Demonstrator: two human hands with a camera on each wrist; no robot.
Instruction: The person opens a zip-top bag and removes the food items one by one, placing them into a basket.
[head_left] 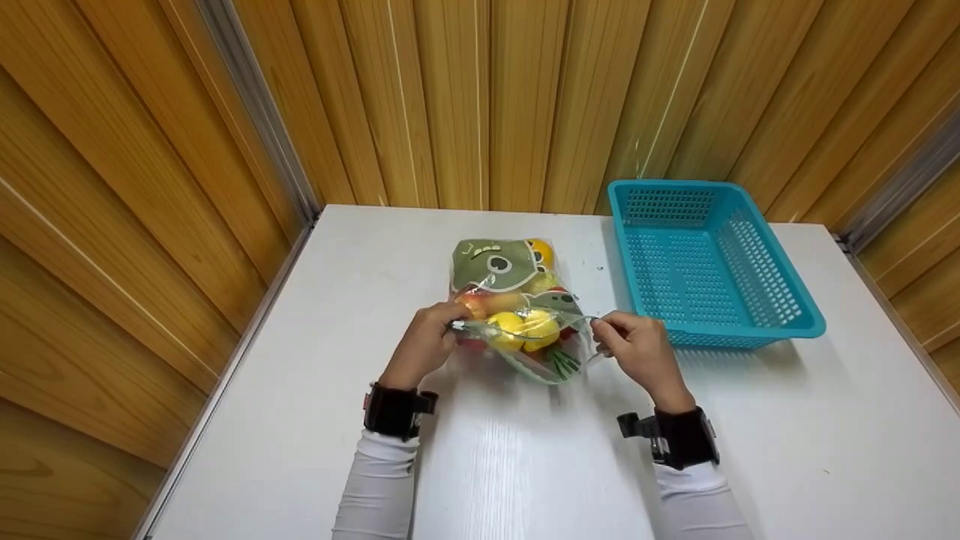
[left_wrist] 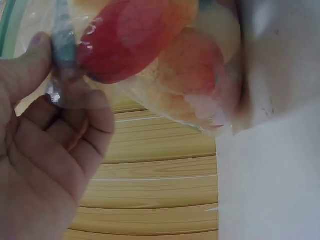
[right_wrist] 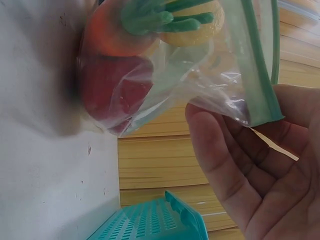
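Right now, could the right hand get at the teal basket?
Probably yes: the teal basket sits near the right hand with nothing visibly between, though that hand would likely have to release the clear bag first.

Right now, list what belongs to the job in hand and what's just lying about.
In the job:
clear printed bag, held by left hand and right hand
yellow fruits and green-stalked orange piece inside

Apparently just lying about:
teal basket, touched by neither hand
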